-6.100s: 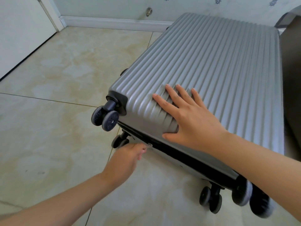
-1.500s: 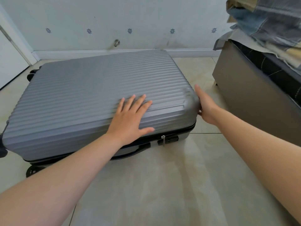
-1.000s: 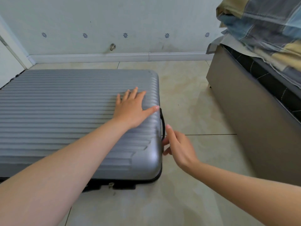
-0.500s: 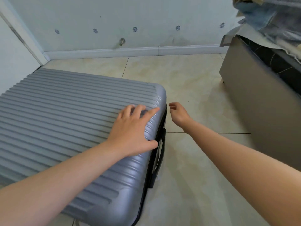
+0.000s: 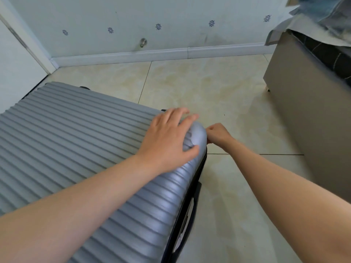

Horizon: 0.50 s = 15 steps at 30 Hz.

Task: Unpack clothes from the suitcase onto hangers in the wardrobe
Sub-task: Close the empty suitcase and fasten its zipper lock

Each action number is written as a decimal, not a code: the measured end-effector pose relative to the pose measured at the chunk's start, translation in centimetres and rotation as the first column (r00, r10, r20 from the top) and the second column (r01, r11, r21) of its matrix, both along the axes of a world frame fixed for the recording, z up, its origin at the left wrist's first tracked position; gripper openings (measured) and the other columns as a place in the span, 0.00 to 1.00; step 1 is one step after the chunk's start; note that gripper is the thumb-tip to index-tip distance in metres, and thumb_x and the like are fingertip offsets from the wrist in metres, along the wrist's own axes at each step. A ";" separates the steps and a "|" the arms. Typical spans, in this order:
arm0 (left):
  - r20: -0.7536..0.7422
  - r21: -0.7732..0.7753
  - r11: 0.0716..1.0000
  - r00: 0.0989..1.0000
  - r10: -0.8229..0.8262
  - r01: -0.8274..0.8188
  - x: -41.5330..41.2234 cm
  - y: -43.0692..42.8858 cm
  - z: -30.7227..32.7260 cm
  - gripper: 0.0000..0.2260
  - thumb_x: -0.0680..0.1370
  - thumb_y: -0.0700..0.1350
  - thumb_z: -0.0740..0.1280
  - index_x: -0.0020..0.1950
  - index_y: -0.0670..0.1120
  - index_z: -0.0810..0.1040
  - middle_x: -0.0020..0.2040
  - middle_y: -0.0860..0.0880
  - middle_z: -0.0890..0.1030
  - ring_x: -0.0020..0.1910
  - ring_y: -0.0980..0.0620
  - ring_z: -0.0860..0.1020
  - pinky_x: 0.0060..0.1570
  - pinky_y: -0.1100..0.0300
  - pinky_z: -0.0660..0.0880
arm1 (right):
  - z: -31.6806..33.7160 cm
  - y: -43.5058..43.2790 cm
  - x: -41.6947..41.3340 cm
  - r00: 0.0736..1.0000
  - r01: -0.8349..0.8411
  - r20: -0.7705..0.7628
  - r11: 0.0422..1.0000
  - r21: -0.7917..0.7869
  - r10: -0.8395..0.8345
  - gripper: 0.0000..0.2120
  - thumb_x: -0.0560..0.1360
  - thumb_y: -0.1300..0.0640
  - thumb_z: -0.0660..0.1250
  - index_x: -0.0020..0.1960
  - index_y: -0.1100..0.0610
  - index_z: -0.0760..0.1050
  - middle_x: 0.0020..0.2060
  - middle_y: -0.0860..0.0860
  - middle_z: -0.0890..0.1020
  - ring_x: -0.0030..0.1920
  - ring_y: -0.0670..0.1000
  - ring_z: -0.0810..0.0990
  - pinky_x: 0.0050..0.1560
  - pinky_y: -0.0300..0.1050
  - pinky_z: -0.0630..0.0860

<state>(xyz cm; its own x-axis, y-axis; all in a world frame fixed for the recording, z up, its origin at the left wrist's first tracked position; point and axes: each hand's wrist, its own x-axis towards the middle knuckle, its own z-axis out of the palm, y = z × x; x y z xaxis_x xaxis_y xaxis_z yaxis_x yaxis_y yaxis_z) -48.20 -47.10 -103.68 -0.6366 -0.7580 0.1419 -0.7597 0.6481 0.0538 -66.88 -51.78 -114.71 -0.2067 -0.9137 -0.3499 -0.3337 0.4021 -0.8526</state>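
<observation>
Silver-grey ribbed suitcase [image 5: 76, 133] with black side handle [image 5: 191, 211], beige marbled floor tiles [image 5: 218, 95], pale wall [image 5: 171, 16] with small blue motifs

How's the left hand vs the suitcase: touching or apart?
Touching. The head view shows the left hand lying flat on the ribbed top of the suitcase near its corner, with the thumb pressed against the shell and no gap.
</observation>
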 end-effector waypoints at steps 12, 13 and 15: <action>-0.039 0.124 0.992 0.999 0.006 -0.001 -1.0 -0.9 -2.6 0.27 0.68 0.71 0.49 0.58 0.60 0.72 0.56 0.62 0.75 0.60 0.58 0.69 0.70 0.56 0.53 | 0.3 1.2 0.6 0.886 -0.448 -0.041 0.876 0.176 0.461 0.09 0.76 0.65 0.62 0.55 0.62 0.77 0.44 0.53 0.78 0.37 0.43 0.73 0.30 0.27 0.71; -0.049 0.134 0.991 0.999 -0.002 0.008 -0.9 -0.9 -2.7 0.27 0.68 0.71 0.49 0.59 0.60 0.73 0.56 0.62 0.75 0.61 0.59 0.69 0.70 0.56 0.53 | 0.2 1.1 0.4 0.880 -0.455 -0.066 0.876 0.163 0.469 0.12 0.76 0.65 0.63 0.58 0.63 0.76 0.47 0.56 0.79 0.38 0.43 0.73 0.30 0.27 0.71; -0.084 0.149 0.988 0.996 -0.018 0.030 -0.8 -1.0 -2.7 0.27 0.69 0.71 0.50 0.60 0.60 0.73 0.57 0.62 0.75 0.61 0.60 0.69 0.71 0.58 0.53 | -0.2 1.1 0.4 0.877 -0.462 -0.079 0.877 0.130 0.474 0.14 0.76 0.64 0.63 0.61 0.62 0.75 0.56 0.59 0.80 0.43 0.47 0.74 0.34 0.31 0.73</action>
